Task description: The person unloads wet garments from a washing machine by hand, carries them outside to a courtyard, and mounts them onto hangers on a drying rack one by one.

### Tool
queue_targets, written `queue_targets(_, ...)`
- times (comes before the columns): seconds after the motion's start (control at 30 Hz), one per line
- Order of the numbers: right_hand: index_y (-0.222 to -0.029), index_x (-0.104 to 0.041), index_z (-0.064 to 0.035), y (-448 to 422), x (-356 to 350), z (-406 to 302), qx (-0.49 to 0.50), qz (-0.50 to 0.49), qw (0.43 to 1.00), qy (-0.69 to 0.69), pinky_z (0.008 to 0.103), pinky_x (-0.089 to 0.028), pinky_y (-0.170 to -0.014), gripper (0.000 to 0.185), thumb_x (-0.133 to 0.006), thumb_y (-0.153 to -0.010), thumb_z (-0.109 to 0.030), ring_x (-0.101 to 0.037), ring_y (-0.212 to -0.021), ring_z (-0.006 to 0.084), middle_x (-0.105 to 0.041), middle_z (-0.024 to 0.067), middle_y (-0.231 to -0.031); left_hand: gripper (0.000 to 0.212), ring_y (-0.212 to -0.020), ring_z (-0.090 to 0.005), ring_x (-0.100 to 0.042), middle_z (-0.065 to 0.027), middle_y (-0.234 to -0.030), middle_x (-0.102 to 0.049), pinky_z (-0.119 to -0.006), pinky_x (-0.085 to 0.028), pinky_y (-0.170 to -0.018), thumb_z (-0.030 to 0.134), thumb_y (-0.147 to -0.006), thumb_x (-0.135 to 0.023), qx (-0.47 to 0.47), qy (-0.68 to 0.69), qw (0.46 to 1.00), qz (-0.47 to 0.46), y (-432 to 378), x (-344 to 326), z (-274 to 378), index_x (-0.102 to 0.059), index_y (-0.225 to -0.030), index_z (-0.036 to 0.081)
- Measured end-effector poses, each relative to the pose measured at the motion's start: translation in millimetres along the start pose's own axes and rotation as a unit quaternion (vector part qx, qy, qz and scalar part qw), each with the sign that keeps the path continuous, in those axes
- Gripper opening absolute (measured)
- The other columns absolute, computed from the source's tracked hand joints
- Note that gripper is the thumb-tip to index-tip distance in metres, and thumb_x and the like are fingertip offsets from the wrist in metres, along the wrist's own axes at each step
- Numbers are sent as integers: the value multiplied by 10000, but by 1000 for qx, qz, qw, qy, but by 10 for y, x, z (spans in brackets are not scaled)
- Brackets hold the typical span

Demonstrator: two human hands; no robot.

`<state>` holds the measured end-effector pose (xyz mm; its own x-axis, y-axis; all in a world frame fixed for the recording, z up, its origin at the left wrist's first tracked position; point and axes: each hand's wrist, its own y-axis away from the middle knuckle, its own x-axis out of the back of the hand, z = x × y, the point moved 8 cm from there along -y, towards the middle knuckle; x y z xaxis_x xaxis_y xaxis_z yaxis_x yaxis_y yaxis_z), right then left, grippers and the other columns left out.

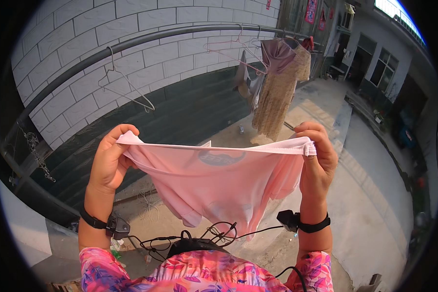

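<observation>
A thin pink garment (219, 182) is stretched out between my two hands and hangs down in front of me. Its upper edge runs almost straight across, and a dark print shows faintly through the cloth. My left hand (113, 157) pinches one end of this edge between thumb and fingers. The other end, with a seam at the corner, is gripped by my right hand (317, 157). Beyond the garment, an empty wire hanger (126, 89) hangs from a metal rail (146, 35).
Farther along the rail hang a pink hanger (237, 54), a patterned dress (275, 95) and a purple cloth (279, 54). A tiled wall (157, 54) stands behind. Chains (36, 149) dangle at left. Black cables (222, 233) run between my wrist straps.
</observation>
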<state>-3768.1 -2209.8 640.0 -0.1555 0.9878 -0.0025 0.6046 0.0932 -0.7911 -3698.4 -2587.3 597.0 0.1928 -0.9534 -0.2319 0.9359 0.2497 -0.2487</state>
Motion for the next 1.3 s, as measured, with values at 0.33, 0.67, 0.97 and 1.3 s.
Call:
queue_targets(0.33, -988, -623, 41, -988, 144, 1102, -104, 6, 990, 98, 190, -410, -607, 133, -552, -877, 19, -523, -706, 55, -581, 9, -834, 128, -762, -83, -630, -38, -894, -648, -216, -518, -634, 77, -913, -559, -2, 64, 990, -125, -1729, -343, -457, -588, -1034, 49)
queue_targets(0.67, -965, -622, 43, -1946, -77, 2102, -113, -96, 985, 86, 197, -449, -655, 152, -547, -834, 57, -547, -741, 48, -613, 12, -816, 117, -727, -97, -620, -48, -807, -632, -214, -485, -664, 113, -934, -548, -82, 37, 995, -52, -2551, -320, -508, -577, -980, 9)
queue_targets(0.97, -926, -631, 36, -2505, 307, 3358, -135, -266, 950, -94, 242, -472, -634, 128, -621, -818, -33, -559, -693, 75, -614, 43, -742, 240, -762, -72, -549, -9, -896, -561, -211, -471, -679, 170, -969, -523, -226, -60, 962, 141, -2789, -924, -246, -537, -1159, 25)
queue_targets(1.3, -994, -640, -2, -2842, 1047, 4255, -84, -403, 909, -66, 282, -451, -611, 219, -651, -890, -194, -554, -657, 142, -622, 79, -765, 359, -1080, -96, -510, -20, -1239, -523, -256, -450, -932, 160, -1004, -437, -284, -89, 940, 165, -3674, -1799, -256, -468, -1341, 43)
